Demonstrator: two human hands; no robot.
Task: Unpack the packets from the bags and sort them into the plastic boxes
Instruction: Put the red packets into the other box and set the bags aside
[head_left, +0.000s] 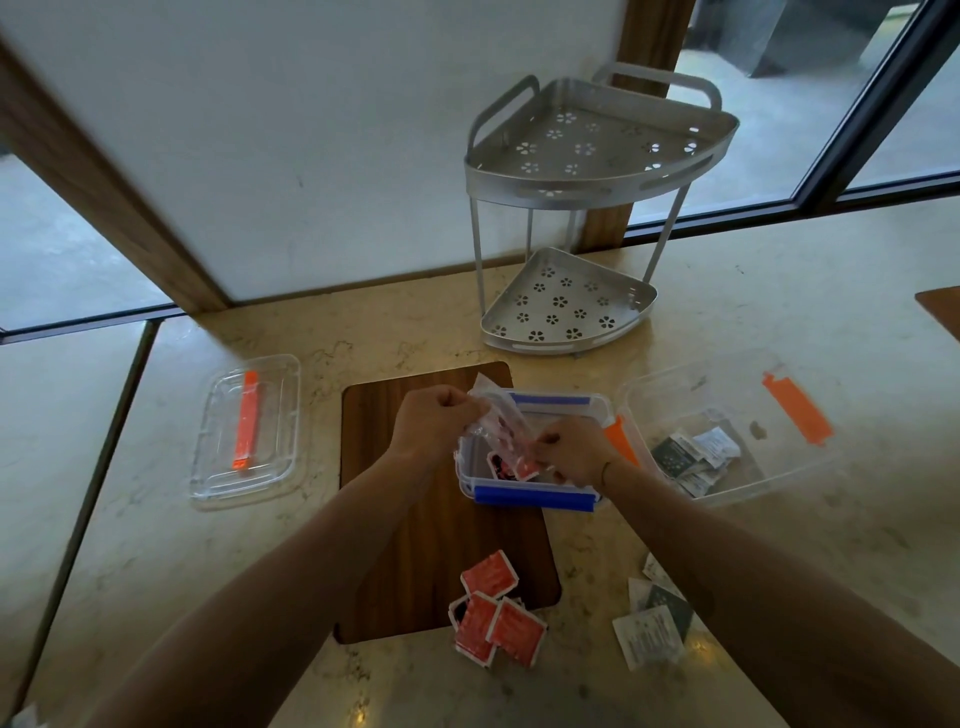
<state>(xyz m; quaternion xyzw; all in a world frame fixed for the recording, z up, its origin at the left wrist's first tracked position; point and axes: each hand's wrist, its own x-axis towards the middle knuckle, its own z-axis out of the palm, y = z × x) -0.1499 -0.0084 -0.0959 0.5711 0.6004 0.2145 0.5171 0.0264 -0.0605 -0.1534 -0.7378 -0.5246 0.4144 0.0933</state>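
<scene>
My left hand (431, 423) and my right hand (574, 452) both grip a clear plastic bag (496, 426) with red packets in it, held over the blue-clipped plastic box (535, 499). A red packet pokes out at the bag's lower end, inside the box. To the right stands a larger clear box with orange clips (737, 400) holding several white and dark packets (693, 460). Loose red packets (493, 610) lie near the front, and white and dark packets (654, 618) lie under my right forearm.
A clear lid with an orange clip (247, 428) lies at the left. A wooden board (405, 499) is set into the marble counter (779, 291). A two-tier metal corner rack (576, 218) stands behind, by the wall and window.
</scene>
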